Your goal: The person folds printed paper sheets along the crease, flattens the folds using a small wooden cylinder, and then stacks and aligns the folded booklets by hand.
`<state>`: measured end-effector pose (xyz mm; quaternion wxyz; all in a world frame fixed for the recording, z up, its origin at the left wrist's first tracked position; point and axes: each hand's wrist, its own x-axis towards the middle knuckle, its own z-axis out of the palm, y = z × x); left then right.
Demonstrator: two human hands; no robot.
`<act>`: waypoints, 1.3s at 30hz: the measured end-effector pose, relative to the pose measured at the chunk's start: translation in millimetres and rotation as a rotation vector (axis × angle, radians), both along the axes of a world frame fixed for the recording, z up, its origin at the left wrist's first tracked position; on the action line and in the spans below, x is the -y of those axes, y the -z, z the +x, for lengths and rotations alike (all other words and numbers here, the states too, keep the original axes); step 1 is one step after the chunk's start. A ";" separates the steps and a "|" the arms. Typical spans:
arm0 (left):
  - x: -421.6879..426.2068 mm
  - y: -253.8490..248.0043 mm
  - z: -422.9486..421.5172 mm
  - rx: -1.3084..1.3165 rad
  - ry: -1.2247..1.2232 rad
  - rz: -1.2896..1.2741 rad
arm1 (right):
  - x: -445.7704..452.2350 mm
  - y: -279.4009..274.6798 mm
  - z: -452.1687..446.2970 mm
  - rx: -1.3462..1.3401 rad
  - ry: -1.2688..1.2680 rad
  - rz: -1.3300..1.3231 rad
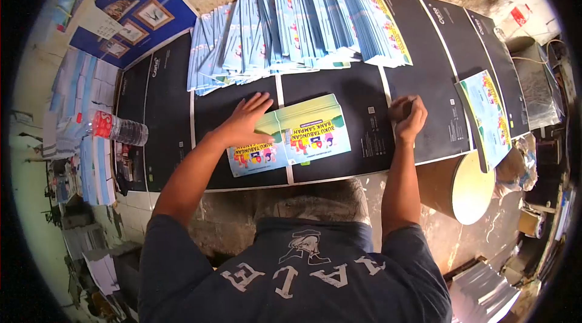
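Two light blue printed booklets (pixel 316 135), marked "Buku Tabungan Bank Sampah", lie side by side and overlapping near the table's front edge. My left hand (pixel 245 121) rests over the left booklet (pixel 257 157) with fingers spread, covering part of its cover. To the right of the booklets, my right hand (pixel 408 118) is curled into a loose fist on the black tabletop, and nothing shows in it. Behind them, a long leaning row of booklets (pixel 291 29) fans along the table's back edge.
More booklets (pixel 487 117) lie at the table's right end, slightly past the front edge. A plastic bottle with a red label (pixel 124 129) lies on its side at left, by tall paper stacks (pixel 85 95). A round drum (pixel 473 188) stands below the table (pixel 436 135) at right.
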<state>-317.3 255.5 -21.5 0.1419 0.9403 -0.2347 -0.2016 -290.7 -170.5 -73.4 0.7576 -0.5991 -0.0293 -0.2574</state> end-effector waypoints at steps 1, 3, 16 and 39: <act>1.0 -0.1 0.5 0.047 -0.056 -0.022 | -4.5 -6.9 9.0 0.025 0.124 -0.065; 4.9 -10.5 -3.4 0.025 -0.073 -0.045 | -4.3 -13.7 5.8 -0.044 0.065 -0.117; 24.1 -2.2 -10.3 -0.087 -0.149 -0.120 | -11.8 -97.6 -87.3 -0.184 0.149 -0.238; 60.8 26.0 -122.8 -0.037 -0.469 -1.200 | -120.4 -88.7 -103.5 -0.166 -0.735 -0.846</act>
